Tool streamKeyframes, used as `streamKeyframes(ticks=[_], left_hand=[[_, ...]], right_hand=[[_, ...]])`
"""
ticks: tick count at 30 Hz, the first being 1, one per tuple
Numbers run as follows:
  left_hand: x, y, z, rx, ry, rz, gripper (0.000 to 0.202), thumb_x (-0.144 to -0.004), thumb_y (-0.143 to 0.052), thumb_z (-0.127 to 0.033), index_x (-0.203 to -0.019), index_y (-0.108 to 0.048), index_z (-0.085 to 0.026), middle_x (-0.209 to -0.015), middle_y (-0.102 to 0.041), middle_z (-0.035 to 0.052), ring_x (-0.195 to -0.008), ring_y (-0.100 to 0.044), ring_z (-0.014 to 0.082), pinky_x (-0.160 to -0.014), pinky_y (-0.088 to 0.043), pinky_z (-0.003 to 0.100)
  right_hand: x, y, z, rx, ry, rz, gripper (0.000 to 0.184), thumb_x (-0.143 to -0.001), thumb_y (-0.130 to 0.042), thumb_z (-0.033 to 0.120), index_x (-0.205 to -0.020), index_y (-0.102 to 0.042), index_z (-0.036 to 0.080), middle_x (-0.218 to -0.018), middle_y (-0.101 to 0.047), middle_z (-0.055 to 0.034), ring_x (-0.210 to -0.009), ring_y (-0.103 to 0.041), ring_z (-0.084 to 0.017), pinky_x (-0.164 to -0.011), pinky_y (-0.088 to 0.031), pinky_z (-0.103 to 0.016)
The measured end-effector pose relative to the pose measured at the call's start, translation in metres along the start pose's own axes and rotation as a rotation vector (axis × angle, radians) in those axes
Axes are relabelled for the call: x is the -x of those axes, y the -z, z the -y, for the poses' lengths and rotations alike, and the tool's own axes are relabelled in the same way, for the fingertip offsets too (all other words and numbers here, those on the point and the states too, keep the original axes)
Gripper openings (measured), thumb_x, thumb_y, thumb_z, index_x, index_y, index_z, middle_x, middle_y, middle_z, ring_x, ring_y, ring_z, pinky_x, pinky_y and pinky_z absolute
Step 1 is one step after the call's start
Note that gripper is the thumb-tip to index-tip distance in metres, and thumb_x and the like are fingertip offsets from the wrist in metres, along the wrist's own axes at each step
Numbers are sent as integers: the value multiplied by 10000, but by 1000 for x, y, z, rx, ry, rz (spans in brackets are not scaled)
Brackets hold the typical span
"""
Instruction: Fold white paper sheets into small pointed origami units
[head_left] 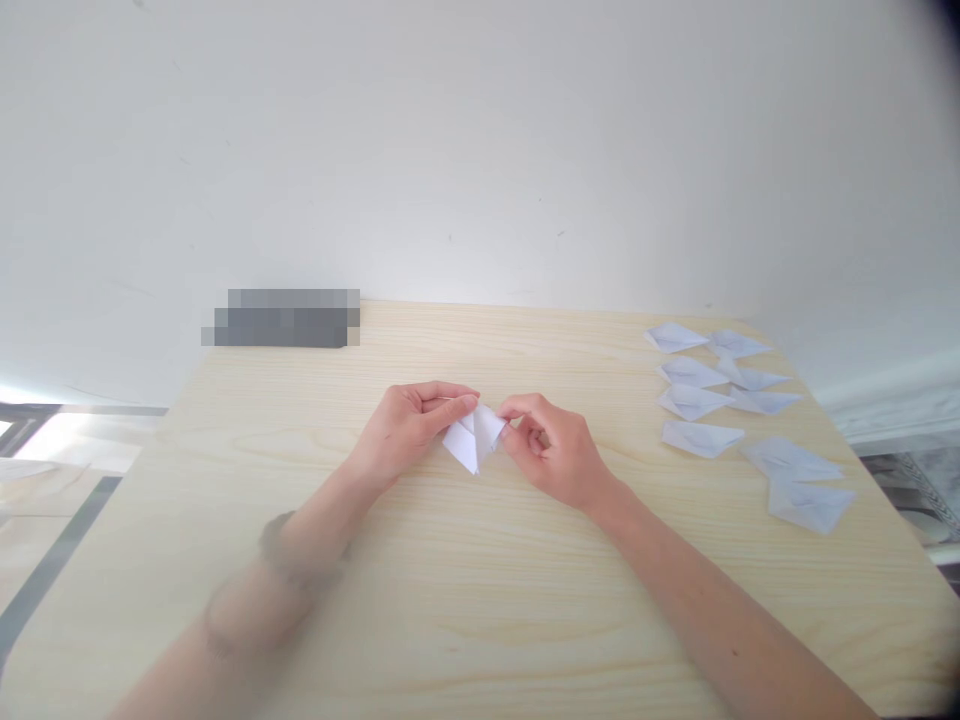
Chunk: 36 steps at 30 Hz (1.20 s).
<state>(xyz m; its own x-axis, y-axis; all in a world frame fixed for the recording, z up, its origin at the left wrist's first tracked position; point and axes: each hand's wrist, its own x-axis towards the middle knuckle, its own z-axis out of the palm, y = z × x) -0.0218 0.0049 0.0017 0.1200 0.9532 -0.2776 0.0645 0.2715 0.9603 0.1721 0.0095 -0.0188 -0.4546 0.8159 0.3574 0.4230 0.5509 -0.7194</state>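
A folded piece of white paper [466, 440] is held between my two hands over the middle of the table. My left hand [411, 420] pinches its upper left edge between thumb and fingers. At its right corner, my right hand [551, 445] grips the paper with thumb and forefinger, the other fingers curled in. The paper has a pointed lower tip and a crease down its front. Part of its top and right edge is hidden behind my fingertips.
Several folded white paper pieces [701, 440] lie in loose rows on the right of the wooden table [450, 620]. A dark, pixelated block [281, 325] sits at the back left. A white wall [480, 150] rises behind the table's far edge.
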Motion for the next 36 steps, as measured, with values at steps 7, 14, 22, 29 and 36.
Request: streamKeyframes(ticks=[7,14,22,29,36], left_hand=[[4,-3,-7,18,30,82,330,-761,-629,-404,-976,-675,-157,-921,-709,69,-887,-634,213,-830,-481,331],[7,-6,-12,-42,-5,158,332,-790,-575,-433,-921,-694,-151,-945,-703,60,-899,-628,221,-823,-487,325],[6,-5,-7,-115,-1,176,324,-777,-583,-446,-875,-686,-155,-859,-705,55,-822,-627,210,-749,-466,299],[6,-6,-6,-151,3,135,335,-767,-583,-471,-792,-685,-154,-713,-668,27,-646,-570,155,-576,-409,239],[5,-2,-8,-138,4,118,350,-768,-578,-486,-736,-697,-158,-638,-634,10,-580,-517,128,-524,-365,222]], right_hand=[[0,-4,-4,211,188,-9,171,-824,-495,151,-978,-514,221,-849,-654,7,-621,-593,-82,-536,-410,-193],[-1,-4,-3,326,280,-134,99,-811,-502,131,-876,-520,204,-733,-642,17,-566,-566,-85,-507,-375,-201],[-4,-3,5,346,261,-192,108,-797,-495,152,-698,-500,193,-590,-565,25,-511,-490,-83,-501,-338,-213],[-2,-5,2,217,120,-145,85,-701,-502,121,-656,-478,189,-529,-466,58,-460,-403,-64,-467,-295,-197],[-3,1,3,113,80,-23,70,-743,-455,129,-726,-501,179,-575,-475,48,-479,-387,-63,-483,-306,-195]])
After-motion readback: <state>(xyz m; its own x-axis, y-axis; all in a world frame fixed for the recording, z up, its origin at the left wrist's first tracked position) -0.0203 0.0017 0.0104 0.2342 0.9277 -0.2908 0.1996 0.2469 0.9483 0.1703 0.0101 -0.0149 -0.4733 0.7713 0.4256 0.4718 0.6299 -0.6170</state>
